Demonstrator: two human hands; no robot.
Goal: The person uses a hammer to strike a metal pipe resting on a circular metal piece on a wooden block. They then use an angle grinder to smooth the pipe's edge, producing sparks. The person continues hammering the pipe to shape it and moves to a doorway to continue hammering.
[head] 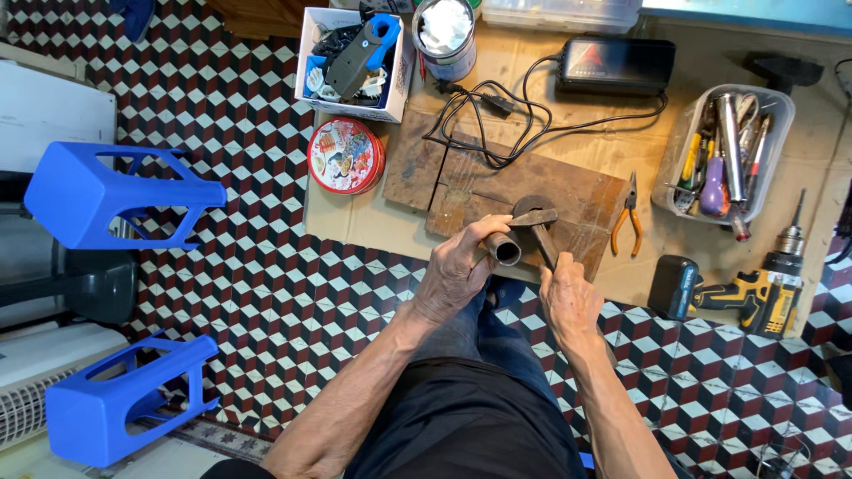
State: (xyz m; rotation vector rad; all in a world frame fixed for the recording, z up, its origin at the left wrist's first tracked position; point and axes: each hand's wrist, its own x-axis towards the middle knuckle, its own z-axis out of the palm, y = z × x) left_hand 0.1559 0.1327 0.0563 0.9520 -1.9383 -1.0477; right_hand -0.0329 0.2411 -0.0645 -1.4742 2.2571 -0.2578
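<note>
Short metal tube [504, 248] gripped closed in left hand [457, 270], hammer [537, 226] handle clenched by right hand [568, 297]; tube best steadied on wooden board [497, 191].

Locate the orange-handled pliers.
The orange-handled pliers lie on the cardboard, right of the wooden board and left of the clear tool tub.

A round red tin [346, 156] w/ a colourful picture lid is seen at the cardboard's left edge. A white open carton [351, 62] is set just behind it, and a red triangular label is borne by a black box [617, 65] at top centre.
</note>
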